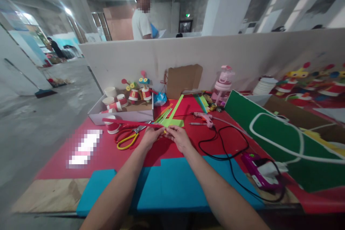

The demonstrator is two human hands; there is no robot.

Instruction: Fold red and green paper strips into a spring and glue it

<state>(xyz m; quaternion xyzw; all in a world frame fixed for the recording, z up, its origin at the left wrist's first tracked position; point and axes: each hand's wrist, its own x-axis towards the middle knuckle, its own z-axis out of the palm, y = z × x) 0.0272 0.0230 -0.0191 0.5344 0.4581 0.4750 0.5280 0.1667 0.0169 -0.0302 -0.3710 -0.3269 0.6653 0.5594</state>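
My left hand [152, 137] and my right hand [180, 138] meet over the red table covering, fingertips pinched together. Between them shows a small yellow piece [165, 132], mostly covered by the fingers. A long red strip [126, 122] stretches leftward from my left fingers, passing a paper cup [112, 126]. Beside my left hand lie scissors [128, 141] with yellow and red handles. Just beyond the hands are green paper strips [176, 109]. To the right of my right hand rests a pink glue gun [205, 118] with a black cord.
A white box [121, 115] holds paper cups and two cup figures [145, 92]. A pink bottle [223, 84] stands near the partition [183, 50]. A purple power strip [260, 172] and a leaning green board [275, 143] are at right. Blue sheets [194, 183] lie in front; a person [141, 21] stands behind.
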